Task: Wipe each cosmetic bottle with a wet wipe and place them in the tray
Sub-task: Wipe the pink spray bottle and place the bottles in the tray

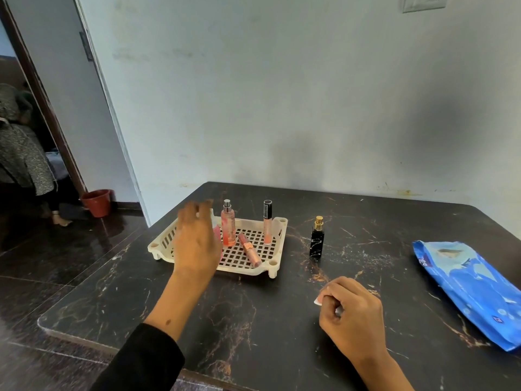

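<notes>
A cream slotted tray (277, 244) sits on the dark marble table (253, 320). In it stand a pink spray bottle (228, 225) and a lip gloss tube with a black cap (267, 222). A pink tube (249, 250) lies flat on the tray floor. My left hand (196, 238) hovers blurred over the tray's left side, fingers apart, with another pink bottle (216, 231) partly hidden behind it. A black perfume bottle with a gold cap (317, 238) stands on the table right of the tray. My right hand (352, 314) rests on the table, closed on a white wet wipe (318, 301).
A blue wet wipe pack (473, 289) lies at the table's right edge. The wall runs behind the table. At left, an open doorway shows a red bucket (97, 201) on the floor and a person standing beyond it.
</notes>
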